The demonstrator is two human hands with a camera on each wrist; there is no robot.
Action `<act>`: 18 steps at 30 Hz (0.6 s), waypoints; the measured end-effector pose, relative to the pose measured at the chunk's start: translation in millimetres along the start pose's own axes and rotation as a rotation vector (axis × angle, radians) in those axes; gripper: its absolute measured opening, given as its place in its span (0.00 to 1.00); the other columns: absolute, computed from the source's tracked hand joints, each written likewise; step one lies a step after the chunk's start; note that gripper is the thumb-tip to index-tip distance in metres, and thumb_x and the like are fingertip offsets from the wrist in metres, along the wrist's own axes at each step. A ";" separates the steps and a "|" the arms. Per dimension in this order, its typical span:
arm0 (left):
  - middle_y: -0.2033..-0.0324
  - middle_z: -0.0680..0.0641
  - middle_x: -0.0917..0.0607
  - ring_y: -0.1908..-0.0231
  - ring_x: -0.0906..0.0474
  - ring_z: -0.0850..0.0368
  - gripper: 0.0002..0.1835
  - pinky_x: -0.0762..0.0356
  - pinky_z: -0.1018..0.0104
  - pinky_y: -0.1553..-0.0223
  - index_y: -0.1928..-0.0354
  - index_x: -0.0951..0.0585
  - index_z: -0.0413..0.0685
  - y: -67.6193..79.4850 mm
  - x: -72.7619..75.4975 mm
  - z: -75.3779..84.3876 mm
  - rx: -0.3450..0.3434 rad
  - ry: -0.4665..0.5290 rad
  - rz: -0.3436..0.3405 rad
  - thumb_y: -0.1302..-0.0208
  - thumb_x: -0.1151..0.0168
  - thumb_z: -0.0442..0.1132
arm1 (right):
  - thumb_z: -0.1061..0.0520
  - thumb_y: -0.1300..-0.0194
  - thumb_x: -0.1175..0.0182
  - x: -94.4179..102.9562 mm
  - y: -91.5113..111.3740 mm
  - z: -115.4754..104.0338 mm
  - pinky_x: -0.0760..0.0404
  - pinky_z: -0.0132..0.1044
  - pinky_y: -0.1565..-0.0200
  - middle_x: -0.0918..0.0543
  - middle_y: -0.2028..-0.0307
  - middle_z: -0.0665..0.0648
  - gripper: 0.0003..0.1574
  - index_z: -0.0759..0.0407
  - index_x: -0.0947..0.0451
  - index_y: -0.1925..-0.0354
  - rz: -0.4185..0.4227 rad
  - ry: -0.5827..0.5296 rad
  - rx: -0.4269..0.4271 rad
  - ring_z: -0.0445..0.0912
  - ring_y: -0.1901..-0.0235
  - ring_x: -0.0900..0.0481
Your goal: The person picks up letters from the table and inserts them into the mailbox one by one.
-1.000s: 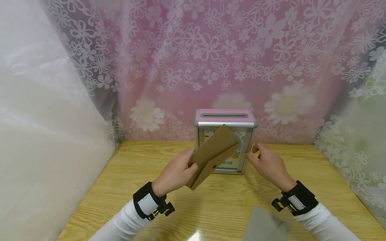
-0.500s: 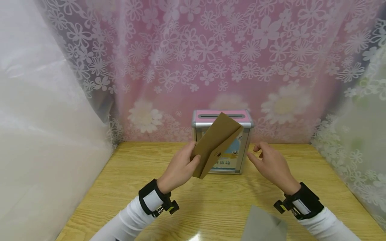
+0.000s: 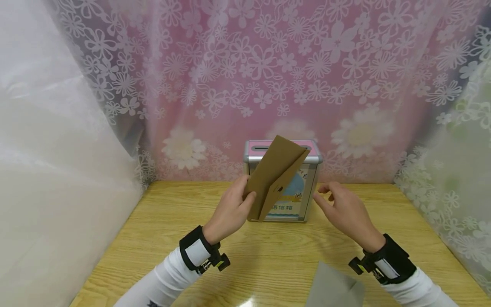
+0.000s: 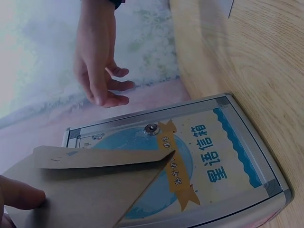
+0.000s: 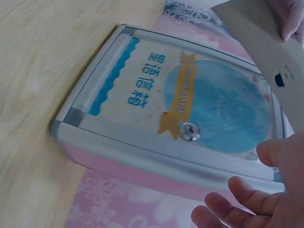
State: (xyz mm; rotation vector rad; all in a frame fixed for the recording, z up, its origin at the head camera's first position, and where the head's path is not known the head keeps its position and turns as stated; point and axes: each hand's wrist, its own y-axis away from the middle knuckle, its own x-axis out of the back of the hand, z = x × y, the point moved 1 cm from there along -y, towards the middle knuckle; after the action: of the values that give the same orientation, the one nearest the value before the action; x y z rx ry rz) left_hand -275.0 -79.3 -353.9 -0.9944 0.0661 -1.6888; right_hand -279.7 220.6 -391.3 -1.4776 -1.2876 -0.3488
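My left hand (image 3: 229, 209) grips a brown paper envelope (image 3: 274, 168) near its lower end, thumb on the near side. Tilted, the envelope stands in front of a silver-framed letter box (image 3: 309, 200), its upper end overlapping part of the slot (image 3: 259, 148) in the pink top. Its flap (image 4: 102, 156) stands slightly raised in the left wrist view. To the right of the box hovers my right hand (image 3: 345, 211), fingers loosely bent and holding nothing. The box's round lock (image 5: 190, 131) shows in the right wrist view, a little apart from those fingers.
A grey envelope (image 3: 333, 286) lies on the wooden table (image 3: 184, 264) near the front edge. Behind the box hangs a pink flowered curtain (image 3: 230, 85), and pale sheeting (image 3: 57, 170) encloses the left side.
My left hand has lifted the brown envelope up and slightly right, from the box's front to over part of its slot. My right hand has stayed almost still.
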 end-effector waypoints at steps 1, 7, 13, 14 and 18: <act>0.59 0.51 0.24 0.62 0.28 0.62 0.13 0.23 0.60 0.66 0.46 0.29 0.48 -0.7 -0.3 0.0 -0.003 -0.002 0.010 0.29 0.51 0.34 | 0.42 0.32 0.45 1.2 -0.3 -1.8 0.23 0.50 0.70 0.19 0.59 0.58 0.22 0.57 0.23 0.53 0.002 -0.003 0.004 0.50 0.66 0.24; 0.57 0.50 0.23 0.59 0.28 0.64 0.15 0.22 0.59 0.63 0.43 0.30 0.48 -6.6 -1.7 1.0 -0.020 0.013 0.038 0.29 0.49 0.34 | 0.45 0.31 0.45 13.4 -8.1 -21.5 0.27 0.42 0.73 0.22 0.70 0.49 0.13 0.51 0.21 0.62 0.068 -0.016 0.116 0.40 0.72 0.28; 0.55 0.49 0.23 0.58 0.27 0.64 0.15 0.21 0.59 0.63 0.43 0.30 0.48 -16.3 -2.4 5.4 -0.058 0.075 0.054 0.29 0.50 0.33 | 0.51 0.32 0.43 35.6 -29.7 -48.7 0.30 0.40 0.77 0.22 0.73 0.48 0.09 0.54 0.21 0.61 0.178 -0.042 0.249 0.38 0.76 0.31; 0.54 0.49 0.24 0.57 0.27 0.64 0.15 0.21 0.58 0.62 0.42 0.31 0.48 -17.9 -2.6 6.3 -0.066 0.081 0.055 0.29 0.50 0.33 | 0.51 0.31 0.44 38.5 -33.6 -52.4 0.30 0.40 0.77 0.22 0.73 0.48 0.09 0.54 0.21 0.60 0.181 -0.047 0.259 0.38 0.77 0.31; 0.49 0.49 0.25 0.53 0.28 0.64 0.19 0.21 0.58 0.58 0.38 0.33 0.50 -23.6 -3.9 11.0 -0.099 0.092 0.059 0.29 0.50 0.33 | 0.50 0.30 0.45 45.9 -47.8 -62.5 0.28 0.41 0.77 0.21 0.72 0.50 0.12 0.56 0.21 0.57 0.172 -0.083 0.259 0.37 0.78 0.29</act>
State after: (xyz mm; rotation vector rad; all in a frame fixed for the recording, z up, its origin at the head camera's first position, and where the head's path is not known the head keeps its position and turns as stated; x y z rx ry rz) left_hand -286.3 -62.5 -337.0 -0.9784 0.2399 -1.6899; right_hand -277.3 183.3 -308.3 -1.3796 -1.2096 -0.0064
